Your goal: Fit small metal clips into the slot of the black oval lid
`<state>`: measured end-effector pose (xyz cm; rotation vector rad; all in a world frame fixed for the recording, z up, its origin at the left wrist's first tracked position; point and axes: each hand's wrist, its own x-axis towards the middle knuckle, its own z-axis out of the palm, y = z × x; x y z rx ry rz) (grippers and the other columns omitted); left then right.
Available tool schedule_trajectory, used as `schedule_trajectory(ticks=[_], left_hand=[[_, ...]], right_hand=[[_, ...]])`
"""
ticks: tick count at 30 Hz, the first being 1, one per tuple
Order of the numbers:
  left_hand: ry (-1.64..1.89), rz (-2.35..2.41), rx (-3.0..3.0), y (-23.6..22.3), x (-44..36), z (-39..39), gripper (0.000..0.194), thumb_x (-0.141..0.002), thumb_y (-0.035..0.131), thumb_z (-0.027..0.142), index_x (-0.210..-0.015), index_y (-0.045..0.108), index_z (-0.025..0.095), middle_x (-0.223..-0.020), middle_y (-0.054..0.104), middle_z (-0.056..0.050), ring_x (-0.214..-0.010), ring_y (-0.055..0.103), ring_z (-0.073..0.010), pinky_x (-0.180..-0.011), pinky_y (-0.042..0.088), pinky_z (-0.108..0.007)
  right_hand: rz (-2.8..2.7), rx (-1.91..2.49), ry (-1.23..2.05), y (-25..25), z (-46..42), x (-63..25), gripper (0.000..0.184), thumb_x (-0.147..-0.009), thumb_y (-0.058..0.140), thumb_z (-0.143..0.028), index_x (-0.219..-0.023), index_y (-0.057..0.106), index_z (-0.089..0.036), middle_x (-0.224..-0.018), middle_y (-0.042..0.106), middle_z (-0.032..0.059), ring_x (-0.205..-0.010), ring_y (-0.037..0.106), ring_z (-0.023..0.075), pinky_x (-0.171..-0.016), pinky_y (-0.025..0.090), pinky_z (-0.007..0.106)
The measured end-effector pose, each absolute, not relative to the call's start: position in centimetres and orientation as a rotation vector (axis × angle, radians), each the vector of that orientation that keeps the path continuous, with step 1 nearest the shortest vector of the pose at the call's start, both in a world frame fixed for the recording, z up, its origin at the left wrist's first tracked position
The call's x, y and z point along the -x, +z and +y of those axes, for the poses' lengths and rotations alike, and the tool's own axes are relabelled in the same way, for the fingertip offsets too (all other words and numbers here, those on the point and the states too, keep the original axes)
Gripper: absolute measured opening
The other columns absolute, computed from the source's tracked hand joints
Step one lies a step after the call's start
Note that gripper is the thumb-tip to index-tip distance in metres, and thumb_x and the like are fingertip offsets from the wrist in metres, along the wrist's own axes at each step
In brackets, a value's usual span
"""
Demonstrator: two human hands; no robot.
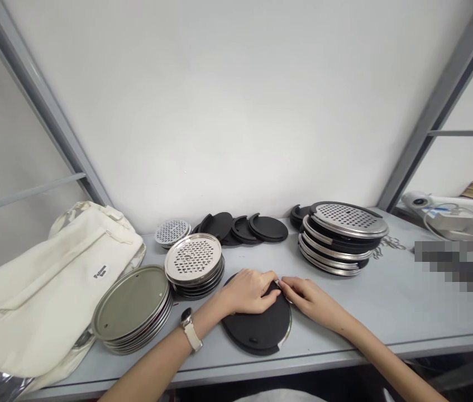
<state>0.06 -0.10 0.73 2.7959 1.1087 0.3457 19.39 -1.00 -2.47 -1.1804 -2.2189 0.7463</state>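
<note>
A black round disc (257, 329) lies in front of me near the table edge, a shiny metal rim showing along its right side. My left hand (253, 290) rests over its upper part, thumb and forefinger closed at the far right rim. From the right, my right hand (307, 298) grips the same spot of the rim with pinched fingertips. A small silvery bit shows between the two hands, too small to name. To the left stand a stack of perforated metal grater discs (194, 259) and a stack of olive-grey round plates (133, 304).
Black round holders (267, 229) lie along the wall, beside a small grater disc (172, 230). At right rises a tall stack of graters in black rims (347, 220). A cream bag (64, 279) fills the left; a white device (441, 201) sits far right.
</note>
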Motion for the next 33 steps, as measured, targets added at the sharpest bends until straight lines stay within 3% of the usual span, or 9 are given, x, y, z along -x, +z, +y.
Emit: schedule_trajectory(ticks=[19,28,33], left_hand=[[0.392,1.068,-2.766,0.5,0.1,0.0,0.012,-0.088,0.051,0.032,-0.09,0.051,0.02,-0.063,0.055,0.004,-0.055,0.052,-0.0118,-0.052,0.029,-0.024],[0.394,1.071,-2.773,0.5,0.1,0.1,0.014,-0.087,0.051,0.032,-0.095,0.053,0.02,-0.063,0.056,0.004,-0.055,0.053,-0.0127,-0.052,0.03,-0.024],[0.441,1.058,-2.801,0.5,0.6,0.5,0.019,-0.089,0.043,0.02,-0.103,0.055,0.023,-0.065,0.058,0.004,-0.062,0.057,-0.0132,-0.056,0.033,-0.023]], right_hand=[[-2.239,1.183,0.811,-2.3,-0.6,-20.0,0.046,-0.096,0.029,-0.047,-0.068,0.052,-0.018,-0.062,0.051,-0.0019,-0.058,0.043,0.0123,-0.055,0.032,0.023],[-2.232,1.168,0.886,-2.5,-0.3,-20.3,0.045,-0.095,0.028,-0.049,-0.065,0.045,-0.019,-0.059,0.041,-0.0037,-0.058,0.036,0.0118,-0.055,0.029,0.023],[-2.166,1.156,0.971,-2.2,-0.2,-20.8,0.043,-0.093,0.032,-0.049,-0.064,0.039,-0.02,-0.06,0.035,-0.005,-0.057,0.033,0.0112,-0.054,0.03,0.023]])
